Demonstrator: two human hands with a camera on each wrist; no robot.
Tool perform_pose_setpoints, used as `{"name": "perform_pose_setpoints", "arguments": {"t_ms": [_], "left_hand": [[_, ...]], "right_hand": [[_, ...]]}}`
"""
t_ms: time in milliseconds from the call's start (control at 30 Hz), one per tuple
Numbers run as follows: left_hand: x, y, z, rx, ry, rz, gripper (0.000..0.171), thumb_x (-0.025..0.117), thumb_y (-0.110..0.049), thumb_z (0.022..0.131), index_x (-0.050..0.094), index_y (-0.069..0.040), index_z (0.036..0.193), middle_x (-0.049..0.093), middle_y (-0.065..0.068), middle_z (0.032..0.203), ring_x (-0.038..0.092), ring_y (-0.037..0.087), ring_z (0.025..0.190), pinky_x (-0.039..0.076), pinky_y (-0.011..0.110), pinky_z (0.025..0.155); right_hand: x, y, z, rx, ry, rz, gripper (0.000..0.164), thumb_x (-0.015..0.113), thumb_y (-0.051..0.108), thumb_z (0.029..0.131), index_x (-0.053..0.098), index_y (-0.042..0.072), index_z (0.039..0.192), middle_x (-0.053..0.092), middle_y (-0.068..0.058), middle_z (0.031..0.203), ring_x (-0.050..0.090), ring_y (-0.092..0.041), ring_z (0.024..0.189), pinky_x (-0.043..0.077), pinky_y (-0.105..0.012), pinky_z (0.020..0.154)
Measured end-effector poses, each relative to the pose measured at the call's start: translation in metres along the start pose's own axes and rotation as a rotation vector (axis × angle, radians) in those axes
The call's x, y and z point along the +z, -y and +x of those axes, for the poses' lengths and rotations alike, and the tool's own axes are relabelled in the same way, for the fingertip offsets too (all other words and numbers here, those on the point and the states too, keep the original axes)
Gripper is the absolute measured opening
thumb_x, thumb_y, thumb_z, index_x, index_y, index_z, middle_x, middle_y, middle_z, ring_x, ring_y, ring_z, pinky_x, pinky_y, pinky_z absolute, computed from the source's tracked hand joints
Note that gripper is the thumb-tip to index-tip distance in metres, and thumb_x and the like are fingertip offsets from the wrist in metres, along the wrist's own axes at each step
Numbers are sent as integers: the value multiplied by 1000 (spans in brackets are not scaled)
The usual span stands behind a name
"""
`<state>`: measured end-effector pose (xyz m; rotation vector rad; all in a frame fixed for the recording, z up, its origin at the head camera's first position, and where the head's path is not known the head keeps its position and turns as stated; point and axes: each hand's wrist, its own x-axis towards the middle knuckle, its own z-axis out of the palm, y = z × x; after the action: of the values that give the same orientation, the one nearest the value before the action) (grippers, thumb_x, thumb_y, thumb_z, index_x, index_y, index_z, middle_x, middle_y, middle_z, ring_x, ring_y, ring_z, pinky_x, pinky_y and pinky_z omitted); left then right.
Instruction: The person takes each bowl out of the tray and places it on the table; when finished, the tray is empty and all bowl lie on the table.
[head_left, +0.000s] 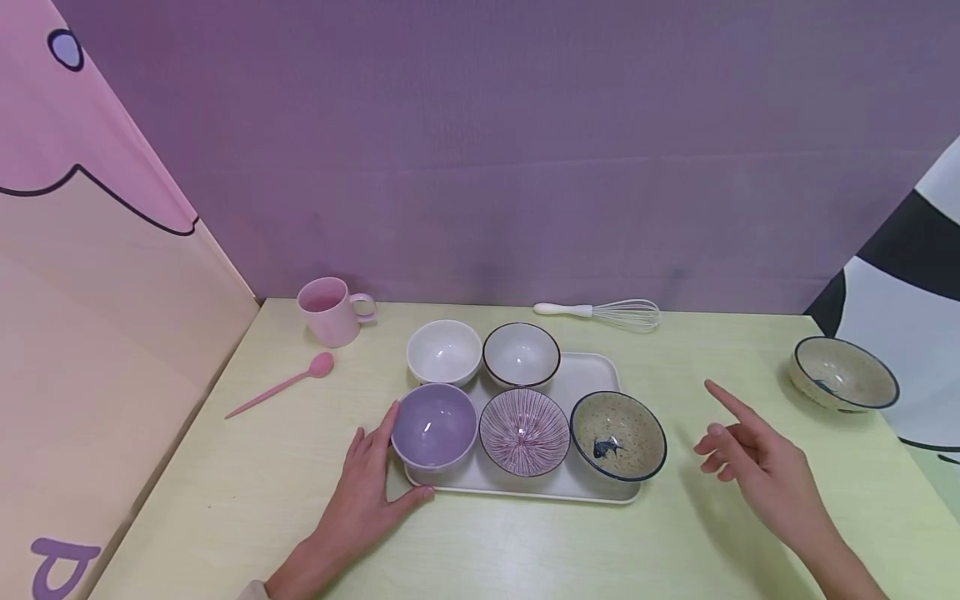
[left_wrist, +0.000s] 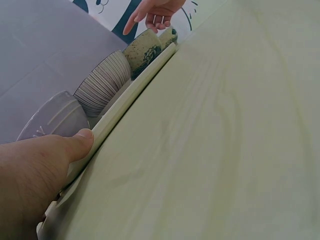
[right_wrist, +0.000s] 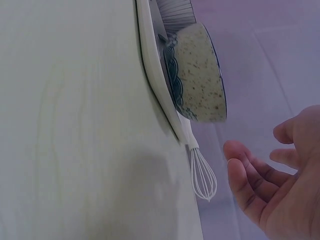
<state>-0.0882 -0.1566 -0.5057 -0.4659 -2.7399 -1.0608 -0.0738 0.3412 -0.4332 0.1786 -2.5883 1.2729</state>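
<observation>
Table (head_left: 525, 550): pale, grained, reaching out past the tray on every side.
Tray (head_left: 588, 371): white, with its long axis running left to right; landmark for all places below.
Right hand (head_left: 761, 467): apart from the tray, off its right end; loosely open, with index finger extended, the others a little bent, nothing held.
Left hand (head_left: 365, 485): at the tray's front left corner; fairly straight-fingered beside the lavender bowl (head_left: 435, 427), with thumb spread wide; no grasp evident, pressure on the bowl impossible to tell.
Loose speckled bowl (head_left: 847, 375): on the table, right of the tray and beyond the right hand, clearly the nearer of the two. Probably the deciding relation: right hand between this bowl and the tray's right end.
Bowls on the tray: lavender, striped (head_left: 525, 433) and front right bowl (head_left: 633, 421) along its front; white (head_left: 444, 352) and dark-rimmed (head_left: 522, 354) behind.
Thumb (left_wrist: 80, 142): seen side-on at the tray's near rim in the left wrist view; contact harder to judge from the head.
Wave pattern (right_wrist: 173, 75): plain on the front right bowl's outer wall in the right wrist view, hidden from the head.
Painted fish (head_left: 606, 447): inside that bowl, shown by the head view alone.
</observation>
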Motion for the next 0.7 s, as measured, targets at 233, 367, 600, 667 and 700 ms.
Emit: {"name": "perform_pose_setpoints", "arguments": {"t_ms": [233,367,600,667,700], "left_hand": [[0,0,0,-2,2,-3,132,102,-34,80,17,-15,179,46,14,174,47,42,156,17,62,138],[-1,0,0,-4,5,1,132,101,-35,80,16,-16,179,45,14,174,47,42,156,17,62,138],[-1,0,-1,-6,8,1,132,101,-34,81,15,-19,180,45,14,174,46,42,156,17,61,138],[-1,0,-1,-7,9,1,132,101,-34,81,15,-19,180,45,14,174,46,42,156,17,61,138],[-1,0,-1,-7,9,2,132,101,-34,81,15,-19,180,45,14,174,46,42,156,17,61,138]], "right_hand": [[15,4,-3,-17,48,22,59,61,4,113,49,18,169,78,1,87,74,-12,69,61,-19,62],[22,5,-3,-5,82,29,59,62,5,113,48,15,169,77,1,87,74,-14,69,61,-22,61],[33,9,-3,45,142,15,56,61,9,114,46,9,168,77,-2,88,71,-17,67,62,-27,60],[35,10,-3,54,155,24,56,61,10,114,46,8,168,77,-4,88,71,-17,67,63,-29,59],[37,10,-3,58,160,30,56,61,10,115,46,8,168,76,-4,87,71,-17,67,63,-29,59]]}}
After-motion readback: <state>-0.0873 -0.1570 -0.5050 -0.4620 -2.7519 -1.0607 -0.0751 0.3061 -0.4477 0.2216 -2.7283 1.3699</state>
